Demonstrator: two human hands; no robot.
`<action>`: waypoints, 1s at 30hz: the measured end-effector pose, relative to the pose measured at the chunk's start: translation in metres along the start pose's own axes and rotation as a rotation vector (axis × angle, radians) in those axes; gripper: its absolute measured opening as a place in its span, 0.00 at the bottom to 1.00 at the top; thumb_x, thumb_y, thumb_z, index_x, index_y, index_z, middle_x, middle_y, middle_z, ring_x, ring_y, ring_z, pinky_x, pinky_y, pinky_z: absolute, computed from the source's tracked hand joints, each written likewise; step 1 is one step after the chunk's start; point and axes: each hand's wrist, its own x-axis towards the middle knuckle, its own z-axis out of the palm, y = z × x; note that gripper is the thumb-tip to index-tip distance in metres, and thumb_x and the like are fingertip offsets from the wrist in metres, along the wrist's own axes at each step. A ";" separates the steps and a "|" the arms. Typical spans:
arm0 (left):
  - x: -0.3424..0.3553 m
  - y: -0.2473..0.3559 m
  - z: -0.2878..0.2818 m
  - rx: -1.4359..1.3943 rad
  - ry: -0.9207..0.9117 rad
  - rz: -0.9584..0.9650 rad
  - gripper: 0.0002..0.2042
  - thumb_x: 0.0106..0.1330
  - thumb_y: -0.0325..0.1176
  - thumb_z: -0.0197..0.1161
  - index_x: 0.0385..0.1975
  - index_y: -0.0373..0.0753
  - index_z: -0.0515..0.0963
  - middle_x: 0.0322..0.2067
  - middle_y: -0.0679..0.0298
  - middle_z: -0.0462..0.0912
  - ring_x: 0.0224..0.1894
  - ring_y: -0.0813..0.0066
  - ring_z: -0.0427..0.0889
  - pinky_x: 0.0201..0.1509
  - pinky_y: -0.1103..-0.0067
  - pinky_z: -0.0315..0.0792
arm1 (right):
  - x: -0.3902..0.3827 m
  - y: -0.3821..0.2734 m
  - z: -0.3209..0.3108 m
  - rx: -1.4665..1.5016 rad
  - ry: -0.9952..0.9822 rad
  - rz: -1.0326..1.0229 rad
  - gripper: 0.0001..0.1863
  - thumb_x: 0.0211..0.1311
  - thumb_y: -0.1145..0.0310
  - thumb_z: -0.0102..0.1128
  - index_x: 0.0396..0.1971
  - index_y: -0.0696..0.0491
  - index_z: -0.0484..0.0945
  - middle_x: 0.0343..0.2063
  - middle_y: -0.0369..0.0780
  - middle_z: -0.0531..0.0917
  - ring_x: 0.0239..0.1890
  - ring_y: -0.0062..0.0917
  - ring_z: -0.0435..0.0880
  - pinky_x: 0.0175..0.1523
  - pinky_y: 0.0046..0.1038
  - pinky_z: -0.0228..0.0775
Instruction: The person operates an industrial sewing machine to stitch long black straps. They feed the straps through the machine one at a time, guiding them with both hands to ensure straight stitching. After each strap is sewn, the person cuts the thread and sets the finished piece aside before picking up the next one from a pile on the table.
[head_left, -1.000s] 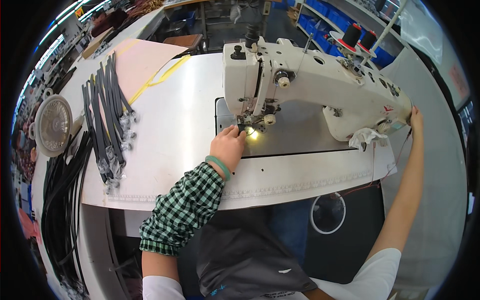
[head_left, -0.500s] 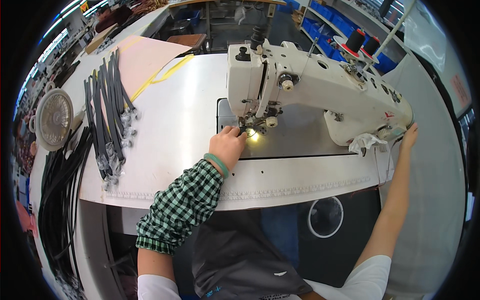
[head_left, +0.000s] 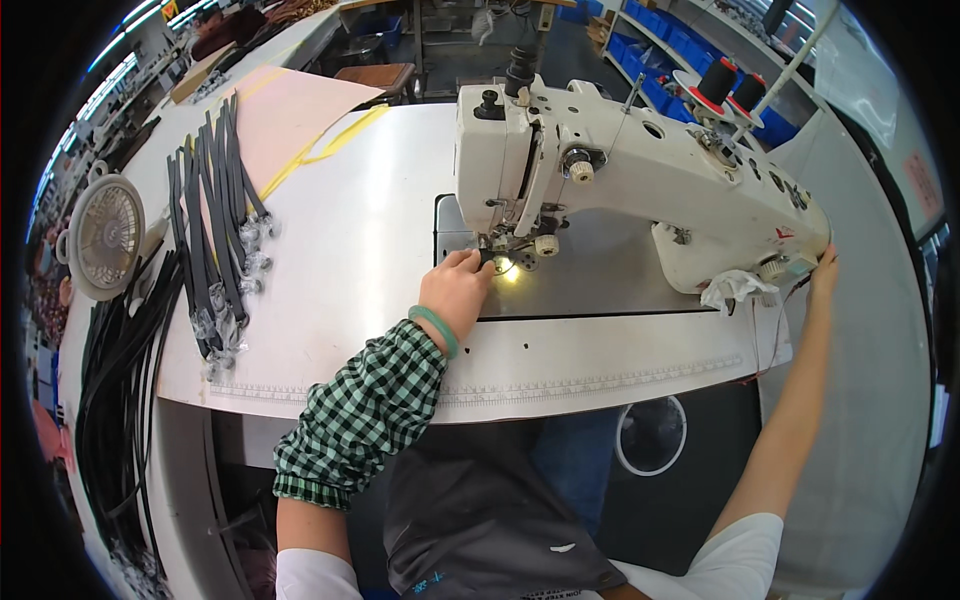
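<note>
My left hand (head_left: 458, 292), with a green bangle and a checked sleeve cover, pinches a small dark piece (head_left: 487, 258) at the needle and presser foot of the white sewing machine (head_left: 620, 150). A light glows beside it on the metal bed (head_left: 590, 270). My right hand (head_left: 824, 270) reaches the handwheel end (head_left: 815, 230) at the machine's far right, fingers curled against it and partly hidden. A crumpled white cloth (head_left: 735, 287) hangs on the machine's lower right.
Dark straps with clear-wrapped ends (head_left: 215, 250) lie on a pink sheet (head_left: 300, 110) and the white tabletop (head_left: 340, 240). Long black strips (head_left: 110, 400) hang at left below a small fan (head_left: 103, 235). Thread spools (head_left: 715, 85) and blue bins (head_left: 625, 45) are behind.
My right hand has moved slightly down on the handwheel end since a second ago. My left hand stays at the presser foot. The view has shifted a little.
</note>
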 end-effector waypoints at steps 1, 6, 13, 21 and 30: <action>0.001 0.000 0.001 0.001 -0.003 0.001 0.09 0.49 0.27 0.58 0.32 0.39 0.76 0.36 0.63 0.77 0.43 0.68 0.75 0.41 0.76 0.73 | 0.003 0.006 -0.002 -0.040 0.002 -0.020 0.30 0.60 0.46 0.37 0.32 0.63 0.71 0.22 0.41 0.76 0.19 0.25 0.74 0.24 0.24 0.65; -0.001 -0.001 0.000 0.018 -0.027 -0.016 0.10 0.48 0.27 0.58 0.32 0.40 0.76 0.35 0.64 0.77 0.42 0.69 0.75 0.41 0.77 0.73 | 0.025 -0.006 -0.010 -0.139 -0.305 0.154 0.30 0.61 0.46 0.37 0.34 0.63 0.71 0.24 0.44 0.78 0.24 0.30 0.76 0.29 0.27 0.67; 0.005 0.002 0.000 0.023 -0.027 -0.007 0.09 0.48 0.27 0.58 0.31 0.41 0.76 0.34 0.66 0.77 0.42 0.70 0.75 0.39 0.77 0.73 | -0.005 0.017 0.002 -0.061 0.070 -0.008 0.30 0.61 0.46 0.36 0.36 0.62 0.72 0.31 0.48 0.78 0.35 0.38 0.76 0.40 0.33 0.65; -0.002 -0.002 -0.003 0.065 -0.023 -0.011 0.09 0.48 0.27 0.58 0.31 0.42 0.76 0.34 0.67 0.78 0.42 0.72 0.75 0.38 0.78 0.73 | 0.011 -0.023 0.001 -0.140 -0.066 0.025 0.31 0.61 0.46 0.33 0.45 0.61 0.69 0.42 0.52 0.74 0.46 0.41 0.73 0.50 0.33 0.61; 0.004 0.003 -0.007 0.054 -0.089 -0.052 0.10 0.47 0.28 0.59 0.32 0.42 0.77 0.33 0.69 0.79 0.36 0.74 0.73 0.36 0.81 0.73 | 0.036 -0.038 -0.013 -0.305 -0.283 0.093 0.31 0.60 0.45 0.35 0.43 0.60 0.70 0.34 0.48 0.77 0.33 0.34 0.78 0.35 0.30 0.69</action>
